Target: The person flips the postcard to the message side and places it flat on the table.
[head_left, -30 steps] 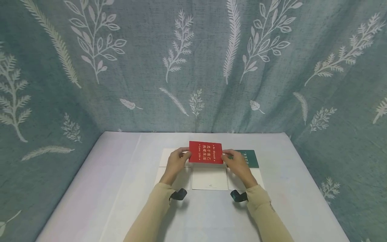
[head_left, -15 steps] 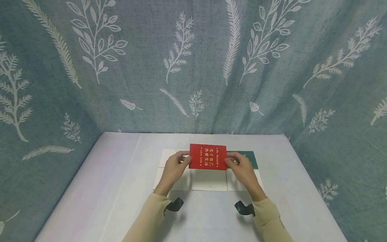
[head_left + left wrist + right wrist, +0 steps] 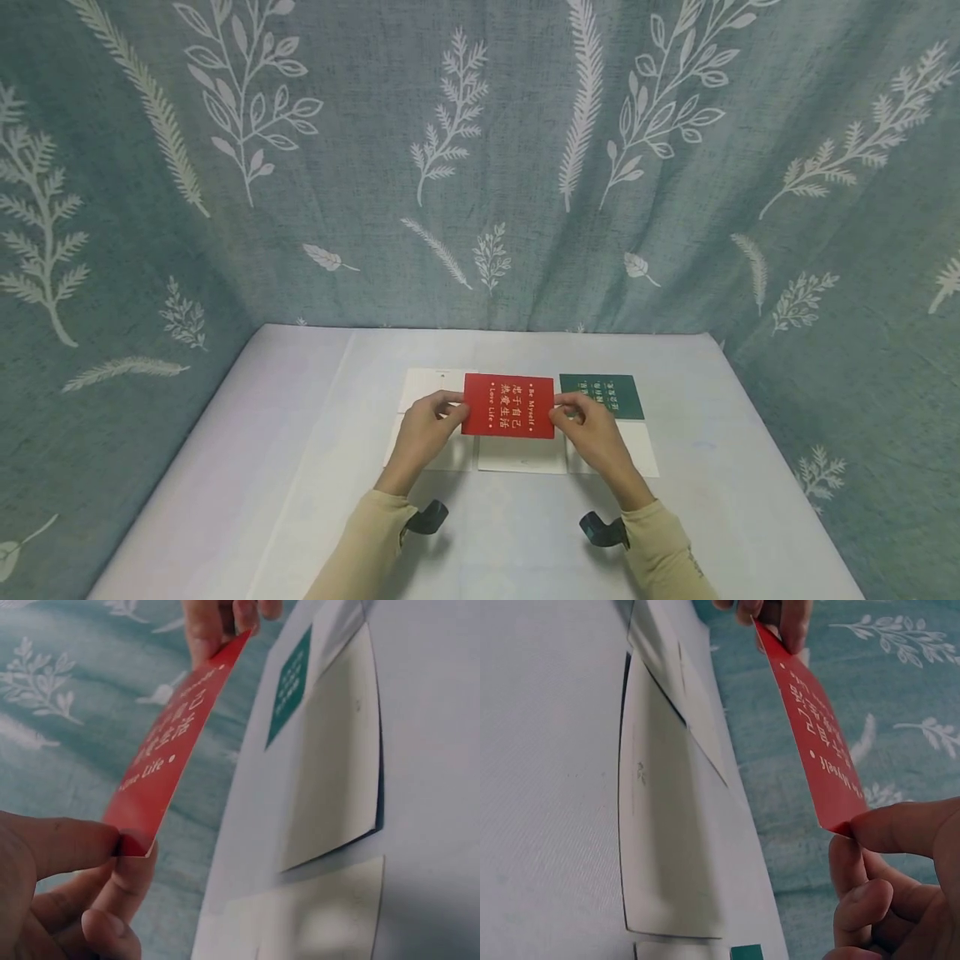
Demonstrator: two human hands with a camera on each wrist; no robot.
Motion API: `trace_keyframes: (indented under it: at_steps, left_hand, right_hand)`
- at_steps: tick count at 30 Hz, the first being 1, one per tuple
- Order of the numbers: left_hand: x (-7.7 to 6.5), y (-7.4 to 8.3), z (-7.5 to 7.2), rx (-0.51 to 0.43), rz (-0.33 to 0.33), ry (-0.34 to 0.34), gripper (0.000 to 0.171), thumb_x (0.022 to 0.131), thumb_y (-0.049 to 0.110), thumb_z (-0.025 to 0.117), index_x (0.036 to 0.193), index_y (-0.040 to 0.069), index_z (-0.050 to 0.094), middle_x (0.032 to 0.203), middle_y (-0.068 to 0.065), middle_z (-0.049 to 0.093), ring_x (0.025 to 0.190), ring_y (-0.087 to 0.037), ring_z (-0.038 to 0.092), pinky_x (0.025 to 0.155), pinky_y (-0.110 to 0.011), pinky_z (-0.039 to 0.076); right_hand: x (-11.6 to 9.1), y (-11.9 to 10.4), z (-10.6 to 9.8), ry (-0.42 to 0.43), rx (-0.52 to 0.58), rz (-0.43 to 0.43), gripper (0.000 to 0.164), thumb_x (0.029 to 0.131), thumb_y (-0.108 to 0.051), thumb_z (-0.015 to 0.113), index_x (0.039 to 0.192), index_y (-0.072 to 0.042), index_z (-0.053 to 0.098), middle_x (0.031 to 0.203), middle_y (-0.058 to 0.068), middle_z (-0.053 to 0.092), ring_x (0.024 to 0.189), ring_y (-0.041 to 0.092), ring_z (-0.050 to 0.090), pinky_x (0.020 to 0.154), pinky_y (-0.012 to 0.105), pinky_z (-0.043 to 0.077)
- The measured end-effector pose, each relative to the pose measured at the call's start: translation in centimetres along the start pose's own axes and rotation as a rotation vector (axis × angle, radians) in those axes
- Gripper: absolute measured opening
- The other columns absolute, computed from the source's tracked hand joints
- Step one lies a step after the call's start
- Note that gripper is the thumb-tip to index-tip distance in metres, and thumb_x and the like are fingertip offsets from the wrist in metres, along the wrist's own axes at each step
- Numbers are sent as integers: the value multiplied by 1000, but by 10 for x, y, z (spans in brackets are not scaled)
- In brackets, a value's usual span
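Observation:
A red card [image 3: 508, 406] with pale lettering is held off the table by its two short edges. My left hand [image 3: 424, 429] pinches the left edge between thumb and fingers. On the opposite edge, my right hand [image 3: 594, 433] has the same kind of pinch. Both wrist views show the card tilted, its printed face towards me. Below it, cream cards lie in a front row: one at the left [image 3: 453, 454], a middle card [image 3: 521, 460] and a right card [image 3: 639, 446]. Behind them are a green card [image 3: 618, 396] and another cream card [image 3: 422, 385], partly covered by my left hand.
The cards lie on a white-covered table [image 3: 300, 492]. A blue-green curtain [image 3: 517, 167] with white leaf patterns rises behind and on both sides. A dark device [image 3: 427, 517] sits at my left wrist, and a similar one [image 3: 602, 530] at the right.
Both hands have brought the red card lower and nearer to me, with a slight shift left in the last half second. More of the green card shows now. The cards on the table stay put.

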State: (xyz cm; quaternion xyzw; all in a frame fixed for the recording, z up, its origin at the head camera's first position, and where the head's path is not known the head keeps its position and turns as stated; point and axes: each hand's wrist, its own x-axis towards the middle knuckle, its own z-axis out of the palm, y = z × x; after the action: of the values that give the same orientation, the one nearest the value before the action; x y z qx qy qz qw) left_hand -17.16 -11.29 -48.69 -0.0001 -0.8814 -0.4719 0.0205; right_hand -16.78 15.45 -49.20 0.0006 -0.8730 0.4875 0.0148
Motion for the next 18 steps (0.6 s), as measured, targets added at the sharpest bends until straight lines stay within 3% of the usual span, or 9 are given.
trace_keyframes:
  at_steps: [8,18]
  left_hand:
    - [-2,1,5,4,-6,-28,25,94,27,69,113,10,73,93,-1,73,85,-19,63,68,-32,48]
    - [-2,3,12,8,-12,-43,26,94,28,69,114,11,73,93,-1,73,85,-19,62,68,-32,49]
  right_hand:
    - [-2,6,-5,-15,-20,6,30,95,-25,69,120,-9,68,106,4,68,92,21,54,74,32,46]
    - [-4,9,-10,4,-16,-12,26,96,-25,70,117,-11,68,106,5,66,90,22,54,71,32,46]
